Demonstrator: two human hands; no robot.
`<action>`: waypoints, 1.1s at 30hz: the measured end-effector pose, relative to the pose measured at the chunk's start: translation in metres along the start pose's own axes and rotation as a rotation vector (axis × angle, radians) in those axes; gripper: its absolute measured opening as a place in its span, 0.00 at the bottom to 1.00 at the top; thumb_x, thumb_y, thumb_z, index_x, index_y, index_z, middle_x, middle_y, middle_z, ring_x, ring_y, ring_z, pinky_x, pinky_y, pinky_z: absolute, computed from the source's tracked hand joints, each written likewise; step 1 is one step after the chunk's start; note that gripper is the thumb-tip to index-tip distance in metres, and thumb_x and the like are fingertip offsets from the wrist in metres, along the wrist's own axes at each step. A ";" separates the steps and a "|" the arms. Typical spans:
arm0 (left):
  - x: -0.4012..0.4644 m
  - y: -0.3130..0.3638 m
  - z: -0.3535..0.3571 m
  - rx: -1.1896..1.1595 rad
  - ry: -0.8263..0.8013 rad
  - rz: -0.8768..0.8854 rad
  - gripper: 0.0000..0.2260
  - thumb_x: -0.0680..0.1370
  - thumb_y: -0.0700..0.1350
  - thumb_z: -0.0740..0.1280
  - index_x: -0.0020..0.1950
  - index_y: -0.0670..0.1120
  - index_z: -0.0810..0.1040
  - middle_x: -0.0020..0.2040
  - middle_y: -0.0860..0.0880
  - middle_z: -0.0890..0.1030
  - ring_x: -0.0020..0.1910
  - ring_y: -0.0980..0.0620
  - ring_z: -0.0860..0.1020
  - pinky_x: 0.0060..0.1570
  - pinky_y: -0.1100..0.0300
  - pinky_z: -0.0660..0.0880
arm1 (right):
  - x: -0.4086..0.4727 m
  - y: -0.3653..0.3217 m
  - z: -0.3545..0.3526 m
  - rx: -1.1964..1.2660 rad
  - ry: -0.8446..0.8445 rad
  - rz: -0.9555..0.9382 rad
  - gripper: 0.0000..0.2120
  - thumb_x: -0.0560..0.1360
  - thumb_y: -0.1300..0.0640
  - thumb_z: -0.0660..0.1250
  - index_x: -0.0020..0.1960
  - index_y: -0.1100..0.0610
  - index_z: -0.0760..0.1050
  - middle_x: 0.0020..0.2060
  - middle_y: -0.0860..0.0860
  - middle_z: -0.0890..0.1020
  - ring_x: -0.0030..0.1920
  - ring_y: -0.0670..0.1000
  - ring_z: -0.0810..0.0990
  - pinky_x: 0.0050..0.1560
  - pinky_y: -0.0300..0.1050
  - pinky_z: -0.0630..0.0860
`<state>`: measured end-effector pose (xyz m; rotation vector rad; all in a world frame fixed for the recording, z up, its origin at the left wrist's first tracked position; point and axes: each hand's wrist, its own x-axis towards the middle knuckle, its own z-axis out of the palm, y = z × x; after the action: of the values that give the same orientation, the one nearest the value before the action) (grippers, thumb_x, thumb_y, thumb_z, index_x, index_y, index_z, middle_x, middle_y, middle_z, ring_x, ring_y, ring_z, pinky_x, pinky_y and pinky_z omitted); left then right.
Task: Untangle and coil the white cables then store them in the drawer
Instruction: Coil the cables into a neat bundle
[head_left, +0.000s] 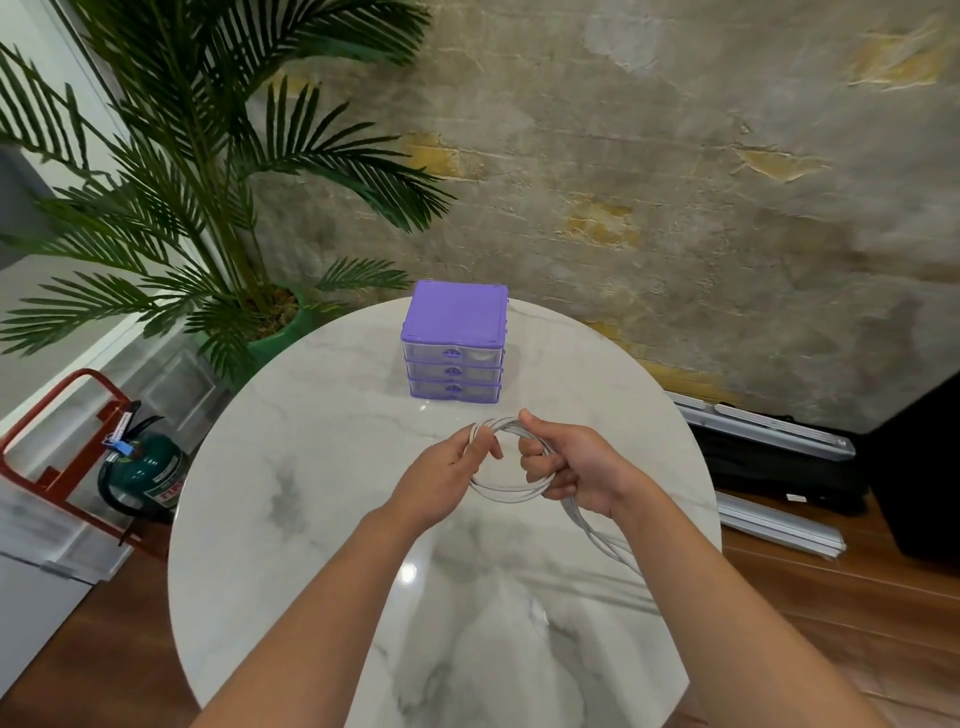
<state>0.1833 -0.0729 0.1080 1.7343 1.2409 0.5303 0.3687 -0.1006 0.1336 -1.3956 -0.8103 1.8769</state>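
A white cable (511, 492) is wound into a loop of several turns above the round marble table (291, 499). My left hand (447, 475) pinches the loop's left side near a cable end. My right hand (571, 467) grips the loop's right side, fingers curled round the strands. Loose strands trail from under my right hand down and to the right, toward my forearm. Behind the hands, at the table's far edge, stands a purple drawer unit (453, 345) with three clear drawers, all pushed in.
A potted palm (208, 171) stands behind the table on the left. A green fire extinguisher (150, 462) in a red stand sits on the floor at left. Black cases and grey rails (774, 457) lie on the wooden floor at right.
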 end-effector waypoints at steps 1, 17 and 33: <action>0.001 -0.001 -0.002 0.083 0.020 0.008 0.21 0.77 0.68 0.48 0.44 0.59 0.76 0.33 0.55 0.72 0.36 0.55 0.72 0.42 0.56 0.70 | 0.001 0.000 0.001 -0.010 0.014 -0.005 0.22 0.78 0.38 0.59 0.34 0.52 0.64 0.26 0.45 0.57 0.27 0.46 0.48 0.24 0.38 0.47; -0.005 0.006 -0.002 -0.547 -0.080 -0.211 0.12 0.82 0.49 0.59 0.53 0.46 0.80 0.41 0.49 0.81 0.39 0.53 0.78 0.47 0.61 0.76 | 0.012 0.007 0.003 -0.034 0.240 -0.092 0.21 0.79 0.39 0.58 0.35 0.53 0.66 0.23 0.45 0.63 0.21 0.43 0.57 0.21 0.36 0.52; 0.003 -0.001 -0.002 -0.533 -0.122 -0.223 0.17 0.83 0.53 0.55 0.43 0.45 0.73 0.36 0.49 0.74 0.35 0.50 0.73 0.35 0.55 0.70 | 0.011 0.015 0.012 -0.305 0.279 -0.249 0.22 0.79 0.40 0.60 0.44 0.58 0.79 0.24 0.46 0.64 0.27 0.47 0.59 0.27 0.38 0.57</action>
<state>0.1828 -0.0691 0.1080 1.1498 1.0678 0.5525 0.3529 -0.1016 0.1184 -1.6117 -1.1017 1.3738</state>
